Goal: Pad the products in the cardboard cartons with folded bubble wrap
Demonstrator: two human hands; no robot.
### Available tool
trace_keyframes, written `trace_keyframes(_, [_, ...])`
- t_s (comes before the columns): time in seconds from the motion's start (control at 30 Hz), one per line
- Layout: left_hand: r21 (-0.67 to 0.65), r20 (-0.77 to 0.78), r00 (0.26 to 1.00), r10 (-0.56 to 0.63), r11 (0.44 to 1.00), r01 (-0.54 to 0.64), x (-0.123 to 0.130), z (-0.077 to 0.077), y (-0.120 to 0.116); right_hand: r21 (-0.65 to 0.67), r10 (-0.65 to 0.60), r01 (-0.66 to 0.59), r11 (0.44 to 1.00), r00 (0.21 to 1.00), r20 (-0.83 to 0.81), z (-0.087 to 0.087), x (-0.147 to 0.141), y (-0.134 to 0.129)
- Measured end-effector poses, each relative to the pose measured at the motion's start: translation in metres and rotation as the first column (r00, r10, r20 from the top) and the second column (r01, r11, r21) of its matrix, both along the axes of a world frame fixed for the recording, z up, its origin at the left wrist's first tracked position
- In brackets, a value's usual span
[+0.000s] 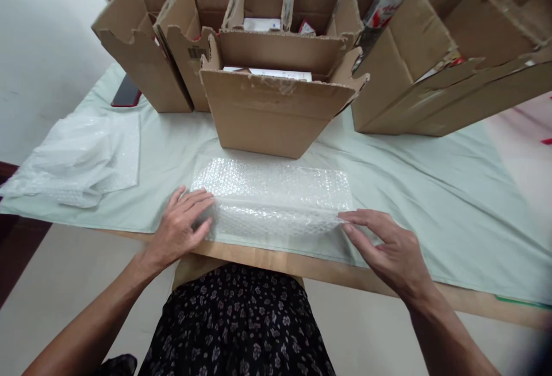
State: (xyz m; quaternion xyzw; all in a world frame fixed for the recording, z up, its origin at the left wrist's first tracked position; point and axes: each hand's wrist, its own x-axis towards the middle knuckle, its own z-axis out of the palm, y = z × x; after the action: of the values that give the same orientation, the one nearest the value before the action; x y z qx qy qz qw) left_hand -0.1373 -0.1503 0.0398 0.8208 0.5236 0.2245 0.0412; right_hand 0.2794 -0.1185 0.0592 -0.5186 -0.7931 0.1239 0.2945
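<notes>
Bubble wrap: on my feed, the clear, rectangular plastic bubble wrap lies near the front edge of the surface, folded lengthwise, with a crease running left to right.
Left hand: I see the left hand at the wrap's left end, thumb and fingers apart, fingertips resting on it.
Right hand: I have the right hand at the wrap's right end, thumb and fingertips pinched on the near layer.
Cloth: a pale green, wrinkled fabric cloth lies under the wrap.
Middle box: just beyond the wrap I see an open brown cardboard box with notched edges.
Far left: a loose pile of clear bubble wrap sheets, nearer than a dark, flat rectangular object with a red edge.
</notes>
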Motion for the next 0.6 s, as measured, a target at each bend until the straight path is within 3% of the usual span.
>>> trace_keyframes(0.1, [-0.003, 0.053, 0.999, -0.007, 1.0, 0.008, 0.003, 0.005, 0.0, -0.132, -0.081, 0.077, 0.988, 0.996, -0.023, 0.003, 0.007, 0.002])
trace_keyframes(0.3, [-0.179, -0.07, 0.991, -0.112, 0.979, 0.098, 0.004, 0.005, -0.012, -0.33, -0.196, 0.15, 0.932, 0.975, -0.109, 0.003, 0.006, 0.009])
trace_keyframes(0.47, [-0.124, -0.049, 0.998, -0.034, 0.992, 0.027, 0.001, 0.0, -0.013, -0.476, -0.288, 0.159, 0.865, 0.934, -0.213, 0.004, 0.002, 0.02])
trace_keyframes(0.6, [-0.125, -0.026, 0.998, -0.053, 0.991, 0.05, 0.001, 0.004, -0.01, -0.572, -0.361, 0.147, 0.807, 0.889, -0.281, 0.006, -0.002, 0.028])
